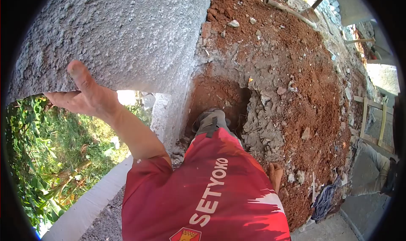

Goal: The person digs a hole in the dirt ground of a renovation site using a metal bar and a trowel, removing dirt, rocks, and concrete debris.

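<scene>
My left hand point(91, 95) is raised at the left, in front of the rough grey wall point(122, 33) near its lower edge. Its thumb points up, the fingers are spread, and nothing is in it. Close to my right side, beside the red shirt point(215, 190), only a small part of my right hand point(275, 175) shows; the shirt hides the rest, and what it holds, if anything, cannot be made out. Below me, my legs in grey trousers point(211, 121) stand in a dug hole point(215, 90) with reddish soil.
Heaped red soil point(313, 84) with stones lies to the right of the hole. A shovel point(311, 14) and a pipe point(287, 10) are at the top right. A wooden ladder-like frame point(373, 120) and a dark cloth point(325, 203) lie farther right. Green plants point(63, 156) show through an opening at left.
</scene>
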Demonstrator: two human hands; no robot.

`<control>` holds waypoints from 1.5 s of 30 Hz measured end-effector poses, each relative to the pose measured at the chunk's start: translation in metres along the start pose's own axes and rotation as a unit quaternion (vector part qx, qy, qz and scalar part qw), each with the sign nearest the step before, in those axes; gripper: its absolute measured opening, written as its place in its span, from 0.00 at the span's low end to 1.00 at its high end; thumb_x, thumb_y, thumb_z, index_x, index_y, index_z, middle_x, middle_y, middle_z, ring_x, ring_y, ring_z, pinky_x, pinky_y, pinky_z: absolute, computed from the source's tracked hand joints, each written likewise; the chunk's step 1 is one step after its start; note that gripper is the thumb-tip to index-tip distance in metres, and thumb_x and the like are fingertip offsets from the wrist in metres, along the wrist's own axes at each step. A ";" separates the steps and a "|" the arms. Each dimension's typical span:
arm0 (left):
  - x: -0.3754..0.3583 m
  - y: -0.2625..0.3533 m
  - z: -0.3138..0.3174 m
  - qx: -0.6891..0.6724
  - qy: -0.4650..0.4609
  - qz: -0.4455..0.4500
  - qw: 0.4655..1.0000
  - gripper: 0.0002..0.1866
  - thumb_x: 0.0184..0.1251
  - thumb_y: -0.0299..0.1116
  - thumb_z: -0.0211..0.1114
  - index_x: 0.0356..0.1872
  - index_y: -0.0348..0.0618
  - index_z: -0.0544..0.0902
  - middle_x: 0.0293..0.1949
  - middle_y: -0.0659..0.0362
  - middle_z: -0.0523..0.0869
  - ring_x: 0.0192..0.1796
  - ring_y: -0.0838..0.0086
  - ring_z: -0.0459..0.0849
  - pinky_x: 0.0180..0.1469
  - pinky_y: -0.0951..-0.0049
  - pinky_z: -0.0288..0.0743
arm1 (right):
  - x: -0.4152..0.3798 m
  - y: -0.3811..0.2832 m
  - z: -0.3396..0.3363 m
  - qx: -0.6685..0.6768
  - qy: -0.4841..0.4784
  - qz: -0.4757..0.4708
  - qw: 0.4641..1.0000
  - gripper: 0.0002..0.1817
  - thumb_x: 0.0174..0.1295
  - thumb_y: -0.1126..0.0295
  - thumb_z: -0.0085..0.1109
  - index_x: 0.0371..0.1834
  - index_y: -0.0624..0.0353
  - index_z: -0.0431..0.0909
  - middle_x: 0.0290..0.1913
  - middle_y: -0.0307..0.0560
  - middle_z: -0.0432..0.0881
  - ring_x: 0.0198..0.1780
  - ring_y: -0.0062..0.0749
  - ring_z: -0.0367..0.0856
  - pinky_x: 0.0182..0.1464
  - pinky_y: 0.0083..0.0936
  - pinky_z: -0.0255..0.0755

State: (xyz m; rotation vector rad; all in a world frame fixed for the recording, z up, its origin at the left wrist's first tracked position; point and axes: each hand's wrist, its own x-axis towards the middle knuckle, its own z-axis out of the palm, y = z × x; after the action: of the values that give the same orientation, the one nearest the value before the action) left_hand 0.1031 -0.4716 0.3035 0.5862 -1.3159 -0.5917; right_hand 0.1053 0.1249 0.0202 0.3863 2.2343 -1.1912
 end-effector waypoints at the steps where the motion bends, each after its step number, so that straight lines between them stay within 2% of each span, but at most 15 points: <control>1: 0.001 -0.010 -0.002 -0.034 0.025 0.008 0.999 0.49 0.49 0.41 0.75 0.67 0.30 0.54 0.60 0.45 0.64 0.60 0.61 0.69 0.65 0.60 0.65 | -0.009 -0.005 0.015 -0.023 0.015 -0.017 0.999 0.13 0.61 0.64 0.62 0.32 0.66 0.78 0.22 0.41 0.77 0.22 0.25 0.75 0.25 0.25 0.70; 2: 0.003 -0.019 -0.004 -0.067 0.049 0.017 0.996 0.44 0.48 0.35 0.77 0.65 0.34 0.61 0.57 0.49 0.70 0.55 0.65 0.75 0.58 0.68 0.77 | -0.013 -0.012 0.022 -0.045 0.029 -0.035 0.998 0.15 0.60 0.61 0.63 0.30 0.66 0.78 0.23 0.44 0.79 0.24 0.27 0.77 0.27 0.28 0.72; 5: 0.000 -0.014 0.001 -0.120 0.062 0.014 0.991 0.27 0.53 0.23 0.72 0.54 0.36 0.71 0.49 0.53 0.76 0.46 0.71 0.80 0.49 0.77 0.82 | -0.002 0.038 0.023 -0.073 0.024 -0.021 0.997 0.14 0.59 0.63 0.63 0.31 0.66 0.78 0.23 0.44 0.80 0.24 0.28 0.77 0.27 0.28 0.72; 15: -0.001 -0.023 -0.004 -0.114 0.062 0.081 0.988 0.20 0.56 0.19 0.68 0.48 0.31 0.71 0.38 0.53 0.81 0.41 0.73 0.83 0.47 0.77 0.84 | 0.012 0.085 0.005 -0.127 0.030 -0.007 0.991 0.10 0.53 0.71 0.64 0.34 0.67 0.79 0.25 0.46 0.81 0.27 0.31 0.79 0.31 0.32 0.74; 18: 0.003 -0.026 -0.007 -0.076 0.071 0.102 0.989 0.23 0.55 0.22 0.70 0.49 0.30 0.69 0.40 0.52 0.81 0.41 0.72 0.83 0.49 0.76 0.82 | 0.009 0.048 0.019 -0.083 0.102 0.091 0.987 0.07 0.51 0.77 0.63 0.34 0.65 0.80 0.20 0.41 0.77 0.20 0.25 0.75 0.22 0.23 0.68; 19: 0.003 -0.042 -0.021 -0.071 0.041 0.080 0.993 0.23 0.56 0.22 0.70 0.50 0.30 0.69 0.48 0.46 0.78 0.48 0.70 0.82 0.52 0.74 0.80 | -0.014 -0.021 0.037 0.001 0.134 0.087 0.987 0.02 0.52 0.77 0.59 0.27 0.63 0.79 0.17 0.39 0.76 0.17 0.24 0.72 0.20 0.22 0.67; 20: 0.004 -0.056 -0.032 -0.034 0.066 0.040 0.996 0.30 0.55 0.30 0.73 0.53 0.26 0.67 0.54 0.40 0.73 0.55 0.64 0.78 0.55 0.68 0.79 | -0.004 0.012 0.035 0.037 0.094 0.084 0.991 0.05 0.56 0.74 0.59 0.25 0.62 0.77 0.17 0.39 0.75 0.15 0.22 0.70 0.18 0.22 0.66; 21: -0.004 -0.025 -0.014 0.076 0.087 0.017 0.993 0.42 0.59 0.52 0.67 0.59 0.21 0.63 0.57 0.35 0.70 0.62 0.55 0.73 0.59 0.60 0.76 | -0.012 0.002 0.046 0.095 0.111 0.071 0.987 0.10 0.60 0.70 0.59 0.24 0.62 0.77 0.18 0.39 0.75 0.16 0.22 0.71 0.18 0.22 0.65; 23: 0.007 0.009 0.003 0.039 -0.034 0.031 0.998 0.61 0.53 0.81 0.38 0.63 0.20 0.58 0.64 0.34 0.62 0.66 0.46 0.64 0.64 0.46 0.68 | -0.020 0.007 0.073 0.165 0.137 0.119 0.969 0.13 0.61 0.65 0.59 0.24 0.62 0.79 0.19 0.38 0.77 0.17 0.22 0.71 0.19 0.22 0.67; 25: 0.009 -0.015 -0.010 -0.074 -0.034 -0.013 0.997 0.59 0.54 0.80 0.37 0.60 0.20 0.63 0.62 0.34 0.65 0.64 0.45 0.66 0.63 0.46 0.67 | -0.038 0.009 0.100 0.097 0.141 0.061 0.983 0.15 0.57 0.61 0.61 0.32 0.65 0.82 0.21 0.46 0.81 0.21 0.27 0.79 0.25 0.27 0.75; 26: 0.021 -0.047 -0.031 -0.113 -0.037 -0.031 0.992 0.51 0.59 0.75 0.42 0.59 0.27 0.67 0.56 0.40 0.74 0.56 0.52 0.76 0.55 0.52 0.78 | -0.043 0.011 0.111 0.031 0.103 0.110 0.988 0.16 0.56 0.59 0.61 0.31 0.64 0.83 0.22 0.47 0.83 0.23 0.30 0.81 0.28 0.28 0.75; 28: 0.024 -0.048 -0.031 -0.090 -0.059 -0.053 0.993 0.51 0.59 0.74 0.42 0.58 0.27 0.67 0.55 0.40 0.74 0.55 0.52 0.76 0.54 0.52 0.78 | -0.050 0.020 0.135 -0.085 0.030 0.164 0.982 0.17 0.55 0.57 0.60 0.30 0.63 0.84 0.24 0.49 0.84 0.26 0.33 0.83 0.32 0.30 0.76; 34: 0.022 -0.051 -0.030 -0.078 -0.075 -0.074 0.991 0.49 0.59 0.73 0.43 0.58 0.27 0.67 0.54 0.41 0.74 0.55 0.53 0.77 0.54 0.53 0.78 | -0.040 0.038 0.173 -0.199 0.043 0.150 0.968 0.17 0.55 0.57 0.60 0.29 0.63 0.84 0.26 0.53 0.84 0.30 0.40 0.84 0.36 0.33 0.77; 42: 0.014 -0.059 -0.022 -0.082 -0.095 -0.090 0.988 0.48 0.60 0.72 0.43 0.57 0.28 0.68 0.53 0.41 0.74 0.53 0.54 0.77 0.53 0.53 0.78 | -0.024 0.056 0.175 -0.181 0.101 0.152 0.966 0.18 0.55 0.57 0.60 0.28 0.63 0.84 0.29 0.58 0.84 0.35 0.49 0.85 0.40 0.38 0.78; 45: 0.009 -0.057 -0.013 -0.085 -0.115 -0.094 0.985 0.47 0.60 0.71 0.43 0.56 0.28 0.68 0.53 0.41 0.74 0.53 0.54 0.77 0.52 0.54 0.78 | -0.032 0.051 0.164 -0.054 0.124 0.159 0.978 0.18 0.56 0.57 0.59 0.34 0.63 0.84 0.28 0.54 0.85 0.34 0.42 0.86 0.39 0.35 0.78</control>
State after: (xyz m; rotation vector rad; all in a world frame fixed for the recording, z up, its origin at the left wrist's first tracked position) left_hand 0.1136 -0.5185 0.2681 0.5155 -1.4176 -0.9410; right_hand 0.2131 0.0184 -0.0658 0.8522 2.3198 -0.8893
